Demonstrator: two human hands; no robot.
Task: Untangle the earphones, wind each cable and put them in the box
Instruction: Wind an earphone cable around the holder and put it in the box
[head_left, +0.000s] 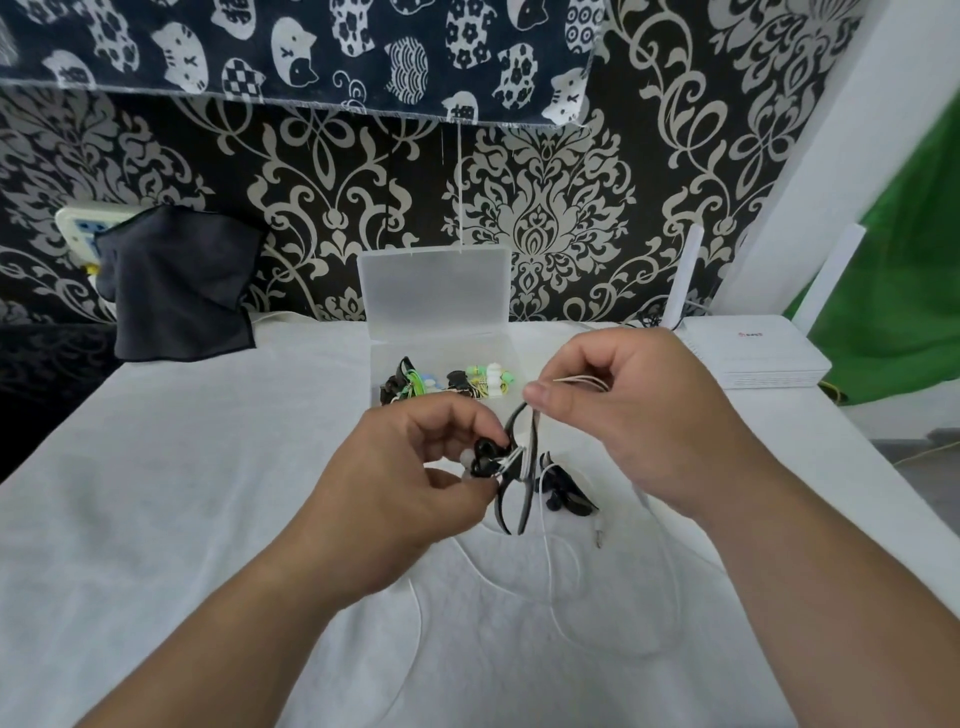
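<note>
A white cloth covers the table, which stands against black-and-cream patterned wallpaper. A navy cloth with white cat prints hangs above, and a dark cloth is draped at the left. A green sheet hangs at the right. The white router bears a small red logo, too small to read.

The clear box stands open at the back, with wound earphones inside. In front of it, the left hand pinches the black earbuds with curled fingers. The right hand pinches their thin white cable, which loops on the cloth.
</note>
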